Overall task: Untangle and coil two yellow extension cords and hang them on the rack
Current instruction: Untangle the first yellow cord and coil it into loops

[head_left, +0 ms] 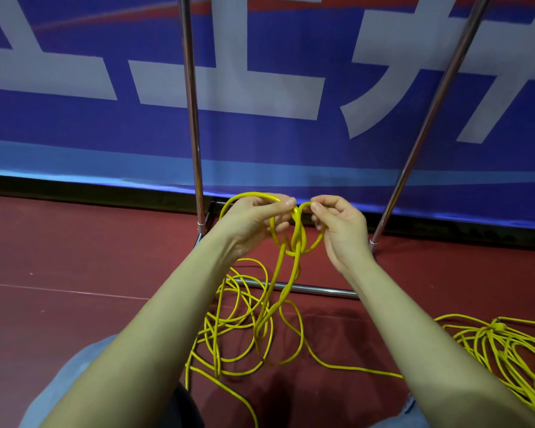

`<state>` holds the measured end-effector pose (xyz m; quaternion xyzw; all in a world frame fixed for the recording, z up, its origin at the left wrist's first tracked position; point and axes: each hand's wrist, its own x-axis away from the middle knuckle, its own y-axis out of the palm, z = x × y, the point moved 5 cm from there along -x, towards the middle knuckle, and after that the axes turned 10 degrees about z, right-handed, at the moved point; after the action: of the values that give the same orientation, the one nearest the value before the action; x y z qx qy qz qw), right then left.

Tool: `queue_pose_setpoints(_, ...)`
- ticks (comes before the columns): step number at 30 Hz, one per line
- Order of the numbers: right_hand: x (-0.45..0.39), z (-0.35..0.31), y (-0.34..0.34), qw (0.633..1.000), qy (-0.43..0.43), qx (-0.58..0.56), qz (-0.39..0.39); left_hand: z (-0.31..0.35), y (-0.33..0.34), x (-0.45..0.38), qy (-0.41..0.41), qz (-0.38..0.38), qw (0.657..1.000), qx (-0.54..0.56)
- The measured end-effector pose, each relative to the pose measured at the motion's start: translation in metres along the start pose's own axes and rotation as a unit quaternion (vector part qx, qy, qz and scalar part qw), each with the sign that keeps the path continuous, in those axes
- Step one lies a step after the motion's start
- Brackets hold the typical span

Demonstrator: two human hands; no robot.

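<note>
Your left hand (254,219) and right hand (337,223) each pinch a loop of the thin yellow extension cord (294,239), raised above the dark red floor (74,257); its tangled remainder lies below. A second yellow cord bundle (504,344) rests at far right. Behind stands the chrome tubular rack (192,118), against a blue banner (291,143).

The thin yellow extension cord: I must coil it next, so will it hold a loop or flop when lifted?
Probably floppy: the thin yellow extension cord droops in slack strands from both hands, left and right. Likely snag-prone: its loops overlap on the dark red floor.
</note>
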<state>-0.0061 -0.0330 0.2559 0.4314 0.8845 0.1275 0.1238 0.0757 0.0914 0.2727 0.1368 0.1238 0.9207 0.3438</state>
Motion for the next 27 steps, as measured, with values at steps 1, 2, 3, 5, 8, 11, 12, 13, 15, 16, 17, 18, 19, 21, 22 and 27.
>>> queue_pose_setpoints(1,0.0,0.0,-0.001,1.0,-0.002,0.002,0.004,0.0,0.0,0.001,0.006,-0.008,1.0,-0.025)
queue_pose_setpoints(2,0.0,0.0,-0.002,1.0,-0.002,0.008,0.008,0.0,0.0,0.001,0.014,-0.008,0.999,-0.035)
queue_pose_setpoints(3,0.001,0.0,-0.002,1.0,-0.001,0.021,0.01,0.0,0.0,0.0,0.024,-0.002,0.999,-0.029)
queue_pose_setpoints(5,0.002,0.003,-0.003,0.998,0.006,0.056,0.013,-0.002,-0.002,-0.002,0.036,0.029,0.999,0.009)
queue_pose_setpoints(8,0.004,0.006,0.0,0.996,-0.004,0.086,-0.011,-0.006,-0.003,-0.006,0.031,0.063,0.994,0.088)
queue_pose_setpoints(11,0.009,0.004,0.01,0.994,-0.011,0.098,-0.052,-0.003,-0.002,-0.007,0.031,0.061,0.988,0.137)
queue_pose_setpoints(12,0.011,0.003,0.013,0.994,-0.001,0.088,-0.072,-0.002,-0.003,-0.008,0.036,0.062,0.987,0.143)
queue_pose_setpoints(13,0.015,0.003,0.016,0.993,0.008,0.075,-0.092,-0.001,-0.004,-0.008,0.039,0.066,0.986,0.149)
queue_pose_setpoints(15,0.019,0.002,0.02,0.988,0.011,0.082,-0.128,0.0,-0.007,-0.009,0.045,0.085,0.982,0.165)
queue_pose_setpoints(16,0.02,0.003,0.021,0.984,0.008,0.104,-0.142,0.0,-0.008,-0.009,0.049,0.093,0.98,0.17)
queue_pose_setpoints(17,0.021,0.003,0.021,0.98,0.004,0.13,-0.15,0.001,-0.009,-0.009,0.051,0.099,0.978,0.174)
queue_pose_setpoints(18,0.02,0.005,0.022,0.976,-0.003,0.155,-0.152,0.001,-0.009,-0.008,0.052,0.101,0.977,0.178)
queue_pose_setpoints(19,0.02,0.005,0.022,0.974,-0.011,0.171,-0.148,0.002,-0.009,-0.008,0.051,0.103,0.976,0.183)
queue_pose_setpoints(21,0.018,0.004,0.021,0.975,-0.029,0.18,-0.13,0.001,-0.01,-0.008,0.046,0.115,0.975,0.184)
queue_pose_setpoints(22,0.018,0.002,0.021,0.975,-0.043,0.185,-0.119,0.001,-0.011,-0.008,0.041,0.123,0.976,0.177)
queue_pose_setpoints(27,0.014,-0.004,0.018,0.953,-0.155,0.241,-0.098,-0.003,-0.009,-0.009,0.017,0.103,0.988,0.114)
